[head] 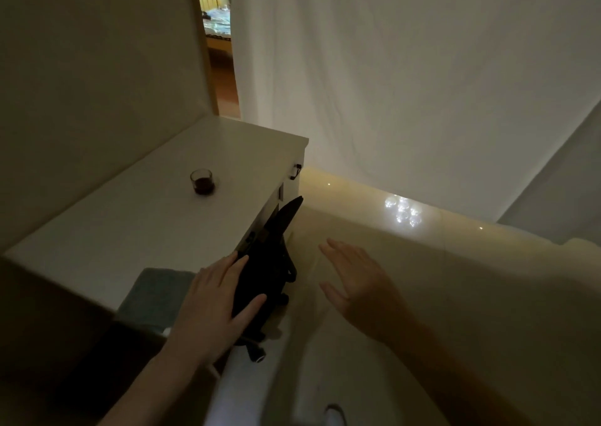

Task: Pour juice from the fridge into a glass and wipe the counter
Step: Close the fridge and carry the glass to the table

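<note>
Sitting mid-counter (pixel 136 204), a small clear glass (pixel 202 181) holds dark juice, roughly half full. Left hand (pixel 211 308) rests flat, fingers spread, on a black chair (pixel 266 263); right hand (pixel 354 279) hovers open, empty.

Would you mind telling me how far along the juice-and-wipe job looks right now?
Pouring looks done: the glass on the white counter holds dark liquid. In hand: the left hand rests on a black chair; the right hand is open and empty. Wiping looks left: the grey cloth lies at the counter's near edge.
</note>
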